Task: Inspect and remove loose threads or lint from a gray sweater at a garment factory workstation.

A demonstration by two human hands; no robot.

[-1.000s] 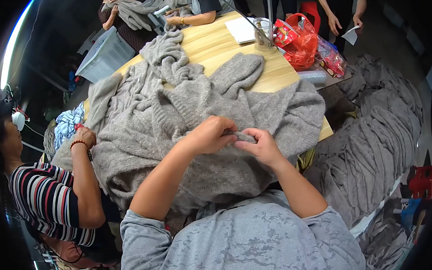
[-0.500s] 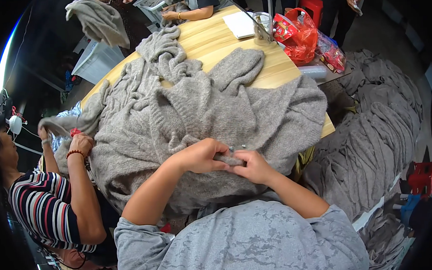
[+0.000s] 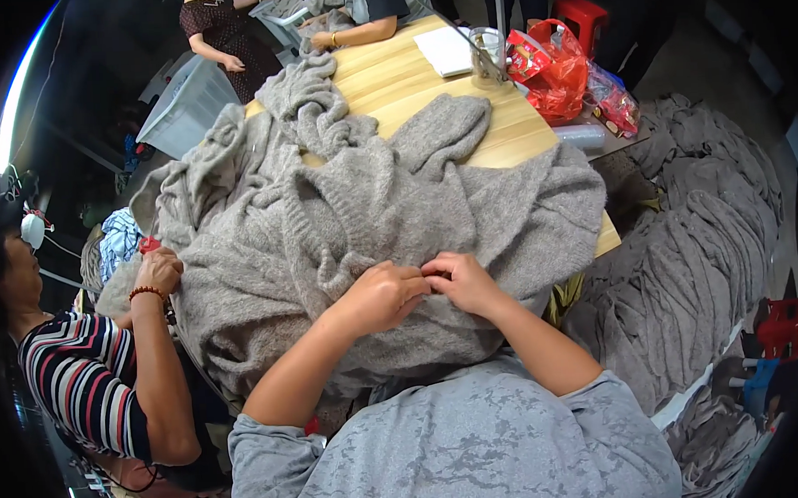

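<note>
A heap of grey-brown knit sweaters (image 3: 396, 191) covers the near part of the table, with sleeves and ribbed edges folded over one another. At its near side my left hand (image 3: 383, 296) is closed, its fingers curled down onto the knit. Just to its right, my right hand (image 3: 461, 284) pinches the same fabric, fingertips almost meeting those of the left. Whatever small bit of cloth lies between the fingertips is hidden.
On my left a co-worker's hand (image 3: 158, 268) holds a small red object at the heap. A wooden table (image 3: 518, 124) carries paper and a jar. Red plastic bags (image 3: 552, 73) stand at its right, above a large grey knit pile (image 3: 675, 255). A white crate (image 3: 192, 107) stands far left.
My hands have moved slightly forward and lowered onto the knit. A grey garment in the air at the far left is gone from there. The co-worker's raised fabric has come down.
</note>
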